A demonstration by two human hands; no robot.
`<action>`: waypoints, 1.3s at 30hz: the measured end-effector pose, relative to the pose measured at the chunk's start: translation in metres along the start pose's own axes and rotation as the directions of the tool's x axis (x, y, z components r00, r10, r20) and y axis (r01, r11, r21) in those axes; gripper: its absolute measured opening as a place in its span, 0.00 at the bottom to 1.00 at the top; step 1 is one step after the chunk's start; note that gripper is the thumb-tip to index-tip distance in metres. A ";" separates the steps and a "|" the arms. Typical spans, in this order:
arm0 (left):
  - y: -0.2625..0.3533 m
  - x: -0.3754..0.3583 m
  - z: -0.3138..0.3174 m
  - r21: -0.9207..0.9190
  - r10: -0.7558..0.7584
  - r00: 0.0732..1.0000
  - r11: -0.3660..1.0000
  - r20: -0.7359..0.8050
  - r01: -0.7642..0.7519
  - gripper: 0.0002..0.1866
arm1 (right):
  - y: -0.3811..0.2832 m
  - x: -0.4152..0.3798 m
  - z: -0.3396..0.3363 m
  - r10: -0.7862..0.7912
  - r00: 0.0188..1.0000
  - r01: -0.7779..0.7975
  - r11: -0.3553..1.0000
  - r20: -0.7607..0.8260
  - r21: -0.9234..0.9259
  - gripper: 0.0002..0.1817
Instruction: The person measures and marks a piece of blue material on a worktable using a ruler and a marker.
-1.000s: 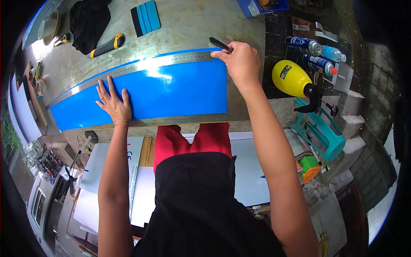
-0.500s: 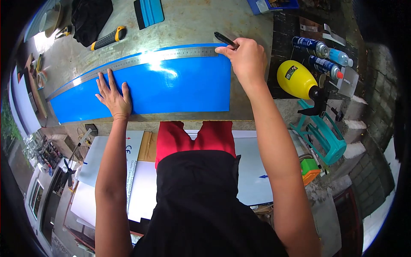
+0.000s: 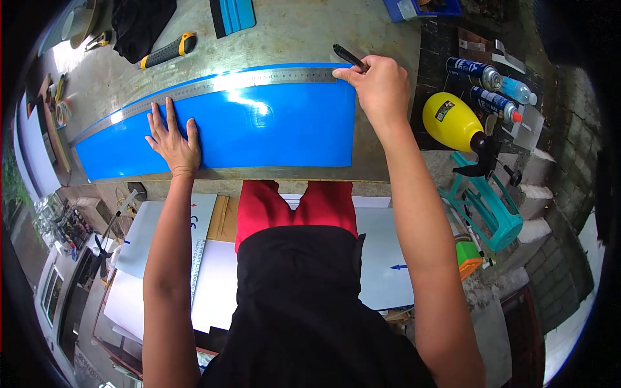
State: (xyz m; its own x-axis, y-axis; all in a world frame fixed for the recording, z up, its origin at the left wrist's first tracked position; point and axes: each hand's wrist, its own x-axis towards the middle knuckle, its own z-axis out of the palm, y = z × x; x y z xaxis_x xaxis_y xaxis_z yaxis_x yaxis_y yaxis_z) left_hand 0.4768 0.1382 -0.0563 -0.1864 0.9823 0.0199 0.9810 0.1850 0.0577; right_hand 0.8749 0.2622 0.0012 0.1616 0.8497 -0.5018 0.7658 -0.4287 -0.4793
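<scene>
A long steel ruler [image 3: 259, 78] lies along the far edge of a glossy blue sheet [image 3: 278, 129] on the metal table. My left hand [image 3: 173, 145] is spread on the sheet, its fingertips pressing the ruler's near edge. At the ruler's right end, my right hand [image 3: 383, 87] grips a slim black pen-like tool [image 3: 349, 57] whose working tip I cannot make out. The right thumb touches the ruler's end. Beyond the ruler lie a yellow-and-black utility knife [image 3: 169, 52] and a blue squeegee [image 3: 237, 14].
A yellow spray bottle [image 3: 446, 119], spray cans [image 3: 475, 72] and a clear bottle [image 3: 515, 90] are to the right. Black cloth [image 3: 139, 26] lies at the back left, a blue tray [image 3: 430, 8] at the back right. A teal stool [image 3: 495, 216] stands below.
The camera view has shifted slightly, so the table things sit a little further right and up. Both hands keep about the same place on the ruler and sheet.
</scene>
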 end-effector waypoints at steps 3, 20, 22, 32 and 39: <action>0.000 0.000 0.000 -0.008 0.000 1.000 1.000 -0.006 0.000 0.40 | -0.002 0.000 -0.002 0.009 1.000 -0.009 1.000 0.013 -0.003 0.22; 0.001 0.000 -0.001 -0.009 -0.013 1.000 1.000 -0.005 0.013 0.40 | -0.009 -0.001 -0.006 0.044 0.998 -0.042 0.999 0.050 -0.029 0.19; 0.002 0.000 -0.001 -0.012 -0.015 1.000 1.000 -0.006 0.015 0.40 | -0.008 0.000 -0.006 0.041 0.998 -0.040 0.999 0.048 -0.025 0.19; 0.004 0.000 -0.002 -0.001 -0.008 1.000 1.000 -0.015 0.008 0.39 | -0.009 0.000 -0.007 0.042 0.998 -0.041 0.999 0.042 -0.027 0.19; 0.004 0.000 -0.002 -0.009 -0.007 1.000 1.000 -0.016 0.007 0.39 | -0.008 0.000 -0.008 0.033 0.998 -0.030 0.999 0.055 -0.041 0.19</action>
State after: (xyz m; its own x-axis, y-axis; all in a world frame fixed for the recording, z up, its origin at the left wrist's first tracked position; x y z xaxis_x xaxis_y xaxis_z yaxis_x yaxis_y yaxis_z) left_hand 0.4804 0.1387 -0.0540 -0.1943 0.9803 0.0352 0.9792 0.1917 0.0669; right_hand 0.8733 0.2682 0.0105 0.1519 0.8170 -0.5563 0.7855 -0.4414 -0.4338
